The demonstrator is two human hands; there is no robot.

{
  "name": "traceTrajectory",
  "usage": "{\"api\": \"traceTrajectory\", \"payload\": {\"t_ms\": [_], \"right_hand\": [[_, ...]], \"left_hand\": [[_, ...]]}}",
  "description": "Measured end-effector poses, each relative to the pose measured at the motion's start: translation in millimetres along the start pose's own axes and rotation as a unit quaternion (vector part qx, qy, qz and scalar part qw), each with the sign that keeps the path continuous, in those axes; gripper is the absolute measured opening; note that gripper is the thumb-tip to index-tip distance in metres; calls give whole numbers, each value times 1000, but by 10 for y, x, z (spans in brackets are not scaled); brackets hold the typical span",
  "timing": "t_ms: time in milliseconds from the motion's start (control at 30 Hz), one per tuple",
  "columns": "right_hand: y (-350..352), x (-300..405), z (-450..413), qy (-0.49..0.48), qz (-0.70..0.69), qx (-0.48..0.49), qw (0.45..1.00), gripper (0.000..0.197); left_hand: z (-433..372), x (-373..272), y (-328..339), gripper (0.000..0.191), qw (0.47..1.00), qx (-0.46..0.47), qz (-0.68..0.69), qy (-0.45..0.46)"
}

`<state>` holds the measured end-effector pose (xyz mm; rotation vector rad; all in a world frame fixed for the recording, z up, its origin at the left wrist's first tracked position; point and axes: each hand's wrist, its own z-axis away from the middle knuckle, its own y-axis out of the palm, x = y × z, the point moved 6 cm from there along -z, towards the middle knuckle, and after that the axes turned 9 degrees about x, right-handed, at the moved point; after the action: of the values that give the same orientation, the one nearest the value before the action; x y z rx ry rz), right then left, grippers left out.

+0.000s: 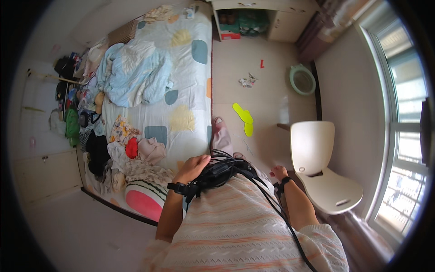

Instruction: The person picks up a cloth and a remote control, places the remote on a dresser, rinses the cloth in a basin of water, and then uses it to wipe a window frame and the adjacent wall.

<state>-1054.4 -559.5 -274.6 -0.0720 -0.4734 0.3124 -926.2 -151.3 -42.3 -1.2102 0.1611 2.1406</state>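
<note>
My left hand is at my waist beside a black pouch with cables; whether it grips a cable cannot be told. My right hand hangs in the air left of a cream plastic chair, fingers partly curled, apparently with nothing in it. Both wrists wear black bands. On the tiled floor before my feet lie yellow-green insoles, partly overlapping. Farther off are some small scraps and a small red piece.
A bed on the left holds a crumpled light-blue quilt, piled clothes and a watermelon-patterned cushion. A pale green basin stands by the right wall. Beyond the floor is a cabinet with an open compartment.
</note>
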Motion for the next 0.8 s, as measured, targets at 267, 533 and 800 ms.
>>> {"api": "traceTrajectory", "payload": {"t_ms": [267, 533, 800], "right_hand": [[103, 1232, -769, 3, 56, -13, 998, 13], [79, 3460, -1460, -193, 230, -5, 954, 17], [508, 5311, -1621, -163, 195, 67, 965, 18]], "left_hand": [[-1077, 179, -1348, 31, 996, -52, -54, 44], [-1394, -233, -2687, 32, 984, -126, -22, 121], [-1388, -360, -3598, 31, 958, -236, -39, 160]]}}
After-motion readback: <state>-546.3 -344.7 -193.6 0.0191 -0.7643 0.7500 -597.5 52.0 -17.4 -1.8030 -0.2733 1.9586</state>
